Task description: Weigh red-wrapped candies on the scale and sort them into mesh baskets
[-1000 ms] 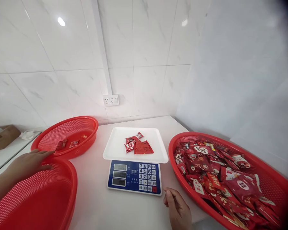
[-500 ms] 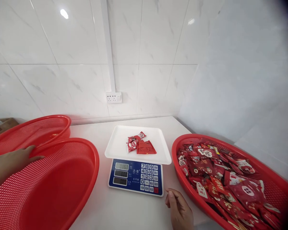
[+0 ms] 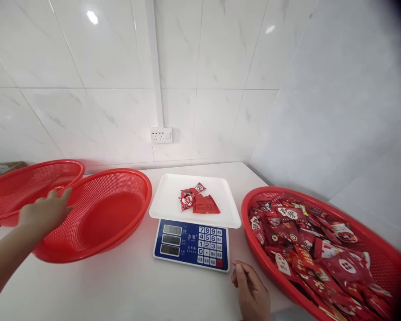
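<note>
My left hand (image 3: 48,210) grips the rim of a red plastic basket (image 3: 110,218), with the thumb on the inner side and the other fingers over the edge. Inside, that basket shows only its bare bottom. My right hand (image 3: 251,290) rests on the table just off the scale's lower right corner, fingers curled in, and nothing shows in it. Between the hands stands a blue digital scale (image 3: 191,245) with a white tray (image 3: 163,196) on top. Several small red packets (image 3: 205,204) lie in the tray.
At the right a red basket (image 3: 254,240) holds many red snack packets (image 3: 321,254). Another red basket (image 3: 20,178) stands at the far left, with a brown box (image 3: 3,169) behind it. A wall socket (image 3: 161,135) sits above the white table (image 3: 120,290).
The red basket in my left hand has moved back and to the right, away from me, and now sits near the tray. My right hand stays where it was.
</note>
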